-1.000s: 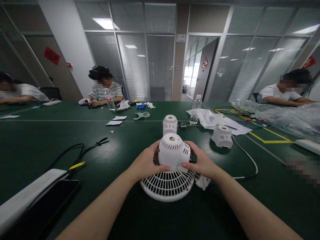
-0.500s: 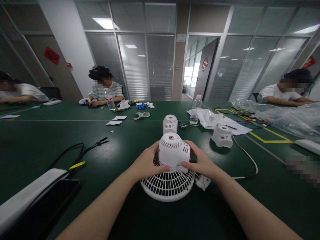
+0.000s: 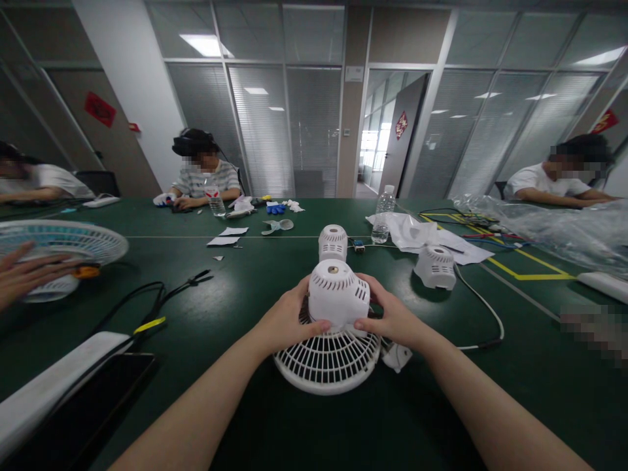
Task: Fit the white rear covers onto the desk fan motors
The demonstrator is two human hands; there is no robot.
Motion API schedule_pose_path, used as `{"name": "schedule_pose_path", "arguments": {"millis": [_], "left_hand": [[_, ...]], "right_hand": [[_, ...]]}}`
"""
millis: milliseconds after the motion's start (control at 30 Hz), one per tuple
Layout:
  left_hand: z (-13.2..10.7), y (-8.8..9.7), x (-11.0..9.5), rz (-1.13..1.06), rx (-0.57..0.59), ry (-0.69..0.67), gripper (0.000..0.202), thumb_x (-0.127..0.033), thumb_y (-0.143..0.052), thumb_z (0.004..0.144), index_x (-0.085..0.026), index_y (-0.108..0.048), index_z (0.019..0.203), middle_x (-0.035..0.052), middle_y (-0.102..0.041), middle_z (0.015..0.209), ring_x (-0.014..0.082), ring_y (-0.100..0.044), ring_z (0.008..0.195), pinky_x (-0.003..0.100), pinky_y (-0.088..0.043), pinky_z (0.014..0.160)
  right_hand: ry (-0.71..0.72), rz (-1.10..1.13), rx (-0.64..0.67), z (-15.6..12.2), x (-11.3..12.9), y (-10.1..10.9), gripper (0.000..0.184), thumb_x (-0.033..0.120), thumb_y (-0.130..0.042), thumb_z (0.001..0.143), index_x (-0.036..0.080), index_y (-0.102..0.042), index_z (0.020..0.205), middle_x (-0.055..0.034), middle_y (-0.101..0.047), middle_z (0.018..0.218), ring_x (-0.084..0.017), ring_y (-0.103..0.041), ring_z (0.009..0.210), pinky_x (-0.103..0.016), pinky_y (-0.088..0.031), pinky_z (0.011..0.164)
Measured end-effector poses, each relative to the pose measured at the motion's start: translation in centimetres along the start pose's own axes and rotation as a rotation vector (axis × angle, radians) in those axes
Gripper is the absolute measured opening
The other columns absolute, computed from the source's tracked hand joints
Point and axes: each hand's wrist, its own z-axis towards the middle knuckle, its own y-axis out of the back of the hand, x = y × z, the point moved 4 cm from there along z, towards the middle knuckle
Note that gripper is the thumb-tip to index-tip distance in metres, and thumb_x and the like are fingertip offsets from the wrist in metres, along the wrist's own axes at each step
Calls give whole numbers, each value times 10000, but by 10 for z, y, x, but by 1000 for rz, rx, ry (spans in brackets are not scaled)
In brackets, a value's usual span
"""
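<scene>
A white domed motor cover sits on top of a round white fan grille that lies flat on the green table. My left hand wraps round the cover's left side and my right hand grips its right side, thumbs at the front. A white clip piece with a white cable lies just right of the grille.
Two more white motor covers stand farther back, near a water bottle and white sheets. Black cables, a white strip and a dark phone lie at left. A co-worker's hand holds another fan grille. Plastic wrap lies far right.
A co-worker's hand with a large white fan grille has come into view at the far left. My hands stay on the motor cover, which has shifted only slightly.
</scene>
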Motion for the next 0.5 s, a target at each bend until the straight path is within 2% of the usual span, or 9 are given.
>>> {"name": "schedule_pose_path", "arguments": {"millis": [233, 500], "left_hand": [[0, 1, 0, 32, -17, 25, 874, -420, -746, 696, -297, -286, 1429, 100, -503, 1413, 359, -499, 1267, 562, -394, 1056], [1, 1, -4, 57, -2, 9, 870, -422, -749, 698, -301, -298, 1432, 84, -500, 1416, 347, -494, 1266, 551, -384, 1064]], "right_hand": [[3, 23, 26, 0, 2, 1, 825, 372, -782, 742, 286, -321, 1421, -115, -480, 1424, -312, -504, 1281, -557, -428, 1064], [5, 10, 16, -1, 1, 5, 797, 394, -790, 725, 278, -375, 1395, -103, -520, 1377, -305, -538, 1238, -542, -443, 1043]]}}
